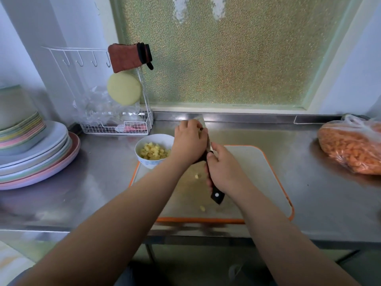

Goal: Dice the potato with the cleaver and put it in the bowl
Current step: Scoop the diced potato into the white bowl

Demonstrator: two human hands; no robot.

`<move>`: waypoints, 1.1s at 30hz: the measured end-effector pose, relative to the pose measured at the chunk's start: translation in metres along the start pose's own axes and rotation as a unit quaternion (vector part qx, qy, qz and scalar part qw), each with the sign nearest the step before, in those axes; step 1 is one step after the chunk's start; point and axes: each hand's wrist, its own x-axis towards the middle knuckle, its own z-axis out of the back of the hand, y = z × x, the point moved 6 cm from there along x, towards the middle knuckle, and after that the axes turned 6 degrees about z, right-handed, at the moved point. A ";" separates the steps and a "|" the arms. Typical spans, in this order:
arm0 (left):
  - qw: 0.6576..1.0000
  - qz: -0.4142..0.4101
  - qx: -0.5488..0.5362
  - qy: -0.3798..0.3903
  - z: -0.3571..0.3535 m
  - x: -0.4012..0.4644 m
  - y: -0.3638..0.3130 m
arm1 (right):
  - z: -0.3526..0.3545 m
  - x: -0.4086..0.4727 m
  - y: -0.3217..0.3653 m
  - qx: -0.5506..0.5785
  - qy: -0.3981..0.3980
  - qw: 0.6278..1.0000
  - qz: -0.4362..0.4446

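At the centre of the frame the right hand [223,168] grips the cleaver [214,182] handle, the left hand [188,141] curls over its blade, and diced potato [154,152] fills the white bowl [144,159] just left.

We see bare steel worktop [99,162] between the stack of pastel plates [35,162] on the left and the white bowl of yellow potato dice [153,150], wide enough for a hand to pass. The bowl stands at the far left corner of the orange-rimmed white cutting board [257,172], just beside the left hand [188,144], so that gap is tight. Behind the bowl, the white wire rack [117,124] blocks the back wall. The board's right half lies open, and open worktop runs from it to the plastic bag of orange pieces [352,149] at the far right.
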 end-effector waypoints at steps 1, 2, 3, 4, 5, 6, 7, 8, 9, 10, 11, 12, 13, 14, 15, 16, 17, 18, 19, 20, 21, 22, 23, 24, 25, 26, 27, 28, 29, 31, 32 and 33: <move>1.000 0.010 0.003 -0.009 0.007 0.006 0.008 | -0.005 0.004 0.008 0.005 0.022 1.000 0.000; 1.000 0.019 0.006 -0.016 0.014 0.009 0.016 | -0.011 0.007 0.016 0.009 0.043 0.999 0.002; 0.999 0.029 0.006 -0.020 0.020 0.012 0.024 | -0.018 0.010 0.023 0.011 0.058 0.998 0.003; 0.999 0.039 0.001 -0.020 0.025 0.013 0.032 | -0.023 0.012 0.028 0.011 0.068 0.998 0.004; 0.999 0.046 -0.006 -0.017 0.028 0.013 0.039 | -0.029 0.014 0.032 0.008 0.077 0.997 0.005; 0.999 0.050 -0.013 -0.016 0.031 0.012 0.044 | -0.034 0.015 0.034 -0.001 0.086 0.996 0.005; 0.998 0.052 -0.020 -0.015 0.033 0.012 0.050 | -0.038 0.017 0.036 -0.011 0.092 0.996 0.005; 0.998 0.054 -0.026 -0.015 0.034 0.013 0.055 | -0.042 0.018 0.037 -0.020 0.100 0.995 0.005; 0.998 0.060 -0.033 -0.017 0.035 0.013 0.060 | -0.045 0.019 0.038 -0.023 0.107 0.994 0.005; 0.997 0.067 -0.039 -0.020 0.036 0.014 0.065 | -0.047 0.020 0.039 -0.021 0.112 0.993 0.005; 0.996 0.073 -0.042 -0.021 0.037 0.015 0.068 | -0.050 0.021 0.039 -0.016 0.116 0.993 0.004; 0.996 0.076 -0.040 -0.022 0.038 0.015 0.070 | -0.051 0.022 0.039 -0.012 0.118 0.993 0.001; 0.996 0.075 -0.035 -0.023 0.039 0.016 0.072 | -0.053 0.023 0.039 -0.006 0.119 0.993 -0.003; 0.997 0.071 -0.028 -0.024 0.040 0.017 0.073 | -0.054 0.023 0.038 0.001 0.119 0.993 -0.010; 0.997 0.067 -0.020 -0.024 0.040 0.017 0.074 | -0.055 0.024 0.037 0.009 0.118 0.993 -0.018; 0.998 0.064 -0.010 -0.022 0.040 0.018 0.075 | -0.055 0.024 0.036 0.015 0.117 0.993 -0.024; 0.998 0.064 0.000 -0.018 0.039 0.019 0.077 | -0.055 0.024 0.035 0.018 0.116 0.993 -0.027; 0.998 0.067 0.013 -0.012 0.038 0.021 0.080 | -0.055 0.024 0.034 0.022 0.113 0.993 -0.027; 0.997 0.071 0.027 -0.007 0.037 0.022 0.082 | -0.054 0.024 0.033 0.027 0.109 0.993 -0.027; 0.996 0.075 0.042 -0.002 0.036 0.024 0.085 | -0.053 0.024 0.032 0.032 0.104 0.994 -0.029; 0.995 0.080 0.055 0.002 0.035 0.026 0.087 | -0.052 0.024 0.030 0.038 0.099 0.994 -0.032; 0.994 0.086 0.066 0.006 0.035 0.028 0.090 | -0.050 0.023 0.028 0.044 0.095 0.994 -0.036; 0.993 0.094 0.074 0.009 0.035 0.030 0.092 | -0.047 0.023 0.027 0.048 0.092 0.994 -0.041; 0.991 0.103 0.081 0.012 0.034 0.031 0.095 | -0.044 0.023 0.026 0.049 0.089 0.994 -0.044; 0.990 0.113 0.085 0.017 0.034 0.032 0.097 | -0.040 0.024 0.026 0.048 0.085 0.994 -0.043; 0.988 0.123 0.088 0.022 0.035 0.032 0.099 | -0.035 0.025 0.026 0.046 0.081 0.995 -0.041; 0.987 0.131 0.085 0.026 0.036 0.032 0.100 | -0.029 0.026 0.026 0.046 0.076 0.995 -0.039; 0.987 0.134 0.079 0.029 0.038 0.031 0.101 | -0.024 0.028 0.026 0.048 0.070 0.996 -0.039; 0.988 0.137 0.071 0.028 0.040 0.030 0.102 | -0.019 0.031 0.025 0.052 0.064 0.996 -0.041; 0.989 0.134 0.059 0.010 0.047 0.029 0.102 | -0.011 0.037 0.023 0.060 0.050 0.996 -0.042; 0.991 0.126 0.051 -0.007 0.051 0.028 0.101 | -0.009 0.040 0.022 0.062 0.044 0.996 -0.041; 0.993 0.112 0.040 -0.026 0.054 0.027 0.098 | -0.009 0.043 0.022 0.061 0.040 0.997 -0.038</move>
